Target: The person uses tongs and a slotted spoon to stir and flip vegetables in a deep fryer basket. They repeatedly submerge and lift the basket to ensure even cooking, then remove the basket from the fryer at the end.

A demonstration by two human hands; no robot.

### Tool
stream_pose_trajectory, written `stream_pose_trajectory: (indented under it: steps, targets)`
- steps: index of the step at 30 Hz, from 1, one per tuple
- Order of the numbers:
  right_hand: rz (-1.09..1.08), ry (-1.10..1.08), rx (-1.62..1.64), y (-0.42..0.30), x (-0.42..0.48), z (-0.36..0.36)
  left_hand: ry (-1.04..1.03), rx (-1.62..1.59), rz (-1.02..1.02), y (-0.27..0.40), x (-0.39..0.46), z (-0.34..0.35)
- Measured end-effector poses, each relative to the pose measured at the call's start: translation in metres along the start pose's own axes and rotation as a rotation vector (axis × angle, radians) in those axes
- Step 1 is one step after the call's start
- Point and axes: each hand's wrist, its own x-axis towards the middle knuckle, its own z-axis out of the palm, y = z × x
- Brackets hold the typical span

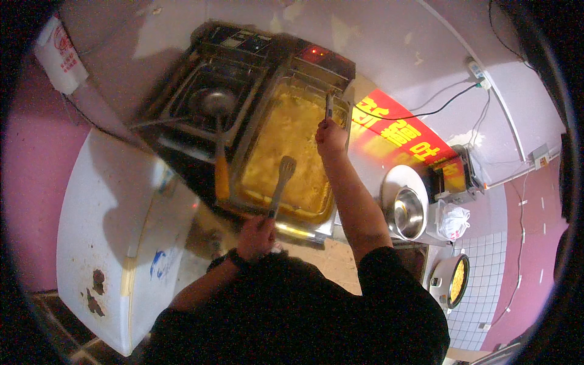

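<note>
A two-tank countertop electric deep fryer [269,64] stands before me. Its right tank holds foamy yellow oil [287,132]; red lights glow on the control box behind it. My left hand [256,238], with a dark band at the wrist, grips the handle of a flat-headed kitchen utensil [286,169]. Its slotted head is over the near part of the oil. My right hand [330,136] is closed around a slim utensil [328,106] at the tank's right side, pointing to the back. Whether its tip touches the oil cannot be told.
A round metal ladle or strainer [214,101] with an orange handle rests across the left tank. A rusted white appliance [109,228] stands at left. To the right are a steel bowl [408,214], a white plastic bag [454,221], a cooker [445,280] of yellow food, and a hanging cable [424,116].
</note>
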Motion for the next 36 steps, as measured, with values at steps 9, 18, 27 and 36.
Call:
stream_pose_trajectory:
  steps: [9,18,27,36]
  targets:
    - [-0.268,0.040,0.188,-0.056,0.014,-0.027,-0.011,-0.133,-0.010,0.033,0.023,-0.033]
    - [-0.050,0.084,0.552,-0.145,-0.057,0.004,-0.140,-0.665,-0.623,0.055,0.044,-0.054]
    - [-0.070,0.035,0.399,-0.145,-0.057,0.001,-0.181,-0.612,-0.577,0.047,0.039,-0.042]
    - [-0.567,0.027,-0.358,-0.082,0.022,-0.059,0.082,-0.024,0.051,0.033,0.022,-0.021]
